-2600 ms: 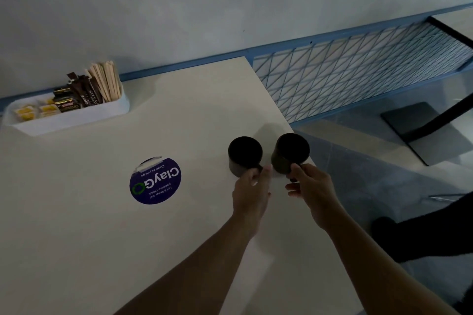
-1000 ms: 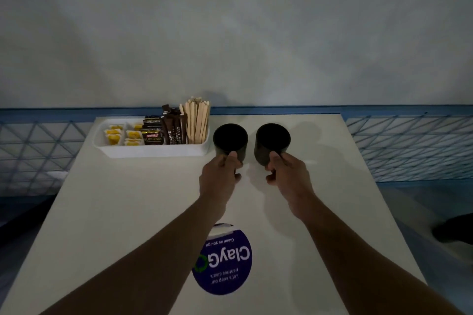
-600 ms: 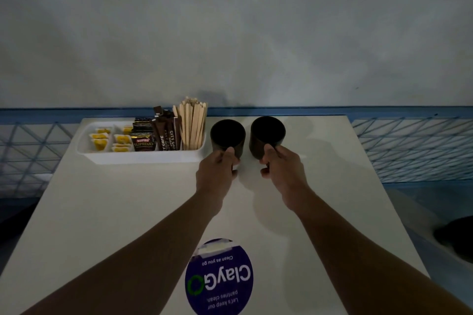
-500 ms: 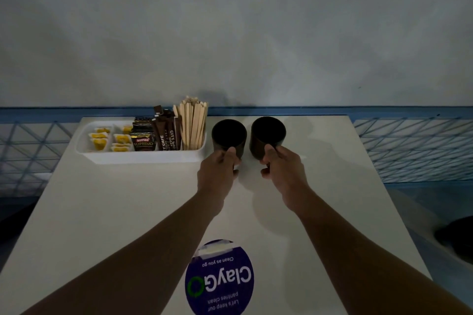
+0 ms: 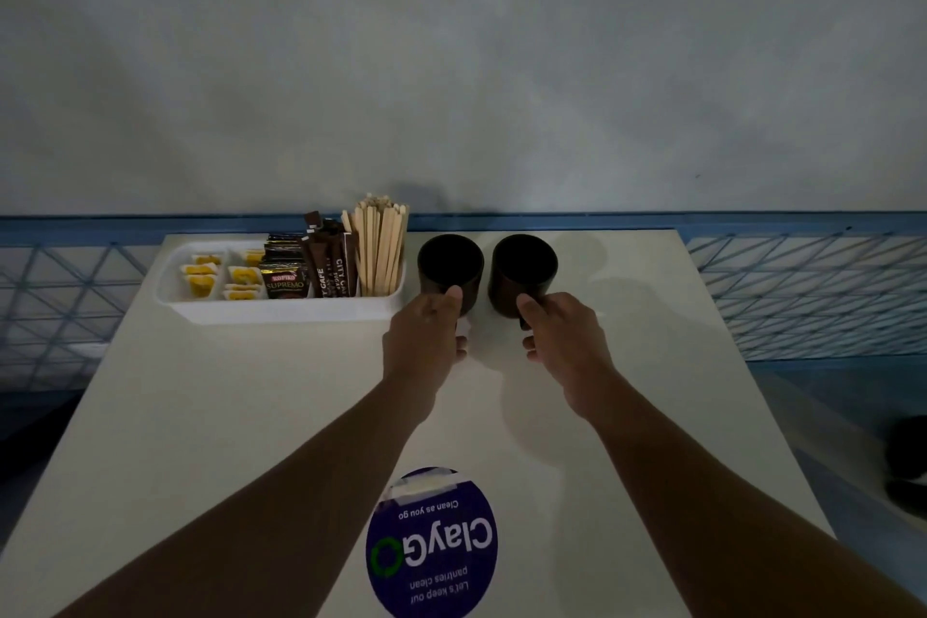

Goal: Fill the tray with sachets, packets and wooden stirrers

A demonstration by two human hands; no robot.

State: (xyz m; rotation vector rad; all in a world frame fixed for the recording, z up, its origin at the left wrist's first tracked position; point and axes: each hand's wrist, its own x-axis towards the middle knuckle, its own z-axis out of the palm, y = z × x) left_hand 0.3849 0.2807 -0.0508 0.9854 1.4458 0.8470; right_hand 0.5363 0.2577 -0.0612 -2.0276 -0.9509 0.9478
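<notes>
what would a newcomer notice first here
The left hand holds the left mug and the right hand the right mug, side by side at the far end of the table. Beside them a tray holds stirrers, sachets and yellow packets; a blue sticker lies nearer.

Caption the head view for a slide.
The left hand grips the left mug, the right hand the right mug, beside the stocked tray.

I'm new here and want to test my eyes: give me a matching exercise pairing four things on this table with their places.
1 stirrers
2 yellow packets
3 sticker
4 right cup

A tray's left end
B on the table, nearest the viewer
C gripped by the right hand, beside the left cup
D tray's right end

Pairs: 1-D, 2-A, 3-B, 4-C
</notes>
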